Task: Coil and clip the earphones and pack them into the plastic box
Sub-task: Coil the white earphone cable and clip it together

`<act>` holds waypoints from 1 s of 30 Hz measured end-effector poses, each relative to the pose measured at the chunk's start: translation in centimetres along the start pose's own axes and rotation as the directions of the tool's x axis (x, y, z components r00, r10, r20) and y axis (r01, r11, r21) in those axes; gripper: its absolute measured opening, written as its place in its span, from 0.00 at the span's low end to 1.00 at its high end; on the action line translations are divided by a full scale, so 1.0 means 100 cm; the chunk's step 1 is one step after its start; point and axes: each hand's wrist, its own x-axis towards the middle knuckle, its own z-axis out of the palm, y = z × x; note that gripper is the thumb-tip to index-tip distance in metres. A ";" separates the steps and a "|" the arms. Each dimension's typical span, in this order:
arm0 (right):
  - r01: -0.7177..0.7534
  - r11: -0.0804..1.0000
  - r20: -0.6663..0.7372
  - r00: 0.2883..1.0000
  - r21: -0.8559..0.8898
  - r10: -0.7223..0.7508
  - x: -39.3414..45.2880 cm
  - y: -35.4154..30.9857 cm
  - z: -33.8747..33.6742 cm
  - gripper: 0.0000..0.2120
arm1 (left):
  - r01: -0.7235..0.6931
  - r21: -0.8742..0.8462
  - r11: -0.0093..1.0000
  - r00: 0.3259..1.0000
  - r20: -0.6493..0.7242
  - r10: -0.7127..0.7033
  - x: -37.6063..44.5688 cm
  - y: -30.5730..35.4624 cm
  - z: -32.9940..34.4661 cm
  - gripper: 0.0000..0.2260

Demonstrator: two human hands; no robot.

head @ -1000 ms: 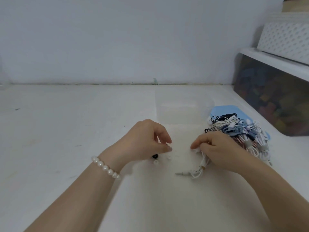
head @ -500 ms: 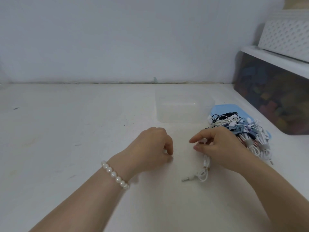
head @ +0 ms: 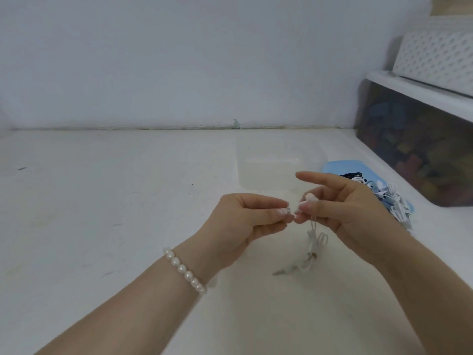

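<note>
My right hand (head: 340,211) is raised above the table and pinches the bud end of a white earphone (head: 315,242); its index finger points left. The cable hangs in loops, and its jack plug lies on the table below. My left hand (head: 245,219) is lifted beside it, thumb and fingertips pinched on a tiny piece I cannot make out, almost touching the right fingers. The clear plastic box (head: 279,162) stands open just behind both hands. A pile of coiled, clipped earphones (head: 391,201) lies on a blue lid (head: 340,166) to the right.
A large dark storage bin (head: 419,149) with a white lid, carrying a white perforated basket (head: 435,52), stands at the right. The wall runs along the table's back edge. White tabletop (head: 102,201) spreads to the left.
Both hands rose off the table and came together. The right hand lifted the white earphone so its cable hangs. The left hand picked a small piece from the table.
</note>
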 end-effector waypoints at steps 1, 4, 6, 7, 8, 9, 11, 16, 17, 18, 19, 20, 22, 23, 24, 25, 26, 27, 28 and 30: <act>-0.007 0.999 0.005 1.000 0.041 0.006 0.000 -0.001 0.000 0.24 | 0.029 -0.060 0.998 1.000 0.011 -0.028 0.001 -0.001 0.000 0.05; 0.014 0.997 0.001 1.000 0.076 -0.014 -0.001 -0.002 0.001 0.25 | 0.062 -0.162 0.985 0.998 0.020 -0.060 0.001 0.000 0.000 0.05; 0.038 0.997 -0.002 0.999 0.070 -0.038 -0.002 -0.002 0.002 0.23 | 0.073 -0.179 0.981 0.997 0.010 -0.073 0.001 0.001 -0.001 0.05; 0.055 0.996 -0.007 0.998 0.064 -0.055 -0.003 -0.002 0.003 0.22 | 0.081 -0.179 0.980 0.997 0.002 -0.082 0.001 0.001 -0.001 0.04; 0.075 0.996 -0.017 0.997 0.048 -0.074 -0.003 -0.002 0.005 0.21 | 0.090 -0.177 0.980 0.996 -0.006 -0.093 0.001 0.001 -0.001 0.04; 0.096 0.995 -0.028 0.995 0.022 -0.095 -0.003 -0.001 0.006 0.20 | 0.098 -0.173 0.980 0.995 -0.013 -0.102 0.001 0.000 -0.001 0.04; 0.135 0.990 -0.045 0.990 -0.037 -0.137 -0.004 0.000 0.008 0.18 | 0.106 -0.177 0.979 0.994 -0.018 -0.110 0.001 -0.001 -0.001 0.04; 0.192 0.975 -0.067 0.978 -0.108 -0.200 -0.004 0.003 0.012 0.12 | 0.112 -0.209 0.971 0.993 -0.025 -0.119 0.003 -0.004 0.000 0.07; 0.197 0.974 -0.068 0.976 -0.109 -0.205 -0.003 0.003 0.013 0.11 | 0.115 -0.214 0.970 0.992 -0.020 -0.122 0.004 -0.004 0.000 0.07; 0.201 0.973 -0.070 0.975 -0.111 -0.210 -0.003 0.004 0.013 0.11 | 0.118 -0.216 0.969 0.992 -0.014 -0.124 0.004 -0.005 0.000 0.07; 0.207 0.972 -0.074 0.974 -0.110 -0.216 -0.003 0.004 0.014 0.10 | 0.121 -0.218 0.968 0.992 -0.009 -0.126 0.004 -0.005 0.000 0.08; 0.213 0.971 -0.080 0.972 -0.109 -0.222 -0.002 0.004 0.014 0.10 | 0.123 -0.223 0.967 0.992 -0.005 -0.128 0.004 -0.005 0.000 0.08; 0.224 0.968 -0.092 0.968 -0.112 -0.234 -0.002 0.005 0.015 0.09 | 0.124 -0.237 0.964 0.992 0.000 -0.128 0.005 -0.005 0.000 0.08; 0.227 0.967 -0.096 0.966 -0.117 -0.239 -0.002 0.005 0.015 0.09 | 0.124 -0.245 0.962 0.992 0.000 -0.128 0.005 -0.006 0.000 0.08; 0.230 0.966 -0.098 0.965 -0.118 -0.242 -0.002 0.005 0.015 0.09 | 0.124 -0.252 0.960 0.992 -0.001 -0.128 0.005 -0.006 0.000 0.09; 0.232 0.966 -0.100 0.965 -0.118 -0.244 -0.002 0.006 0.015 0.09 | 0.125 -0.258 0.958 0.992 -0.001 -0.129 0.006 -0.006 0.000 0.09; 0.233 0.965 -0.103 0.964 -0.119 -0.246 -0.003 0.006 0.015 0.09 | 0.126 -0.263 0.957 0.991 0.000 -0.131 0.006 -0.006 -0.001 0.10; 0.234 0.964 -0.109 0.963 -0.125 -0.248 -0.003 0.006 0.014 0.09 | 0.128 -0.266 0.955 0.991 0.001 -0.132 0.006 -0.006 -0.001 0.10; 0.235 0.962 -0.119 0.961 -0.136 -0.252 -0.003 0.007 0.014 0.09 | 0.130 -0.271 0.954 0.991 0.002 -0.134 0.006 -0.007 -0.001 0.10; 0.236 0.957 -0.139 0.955 -0.169 -0.260 -0.002 0.008 0.014 0.10 | 0.131 -0.284 0.950 0.991 0.000 -0.137 0.006 -0.008 0.000 0.10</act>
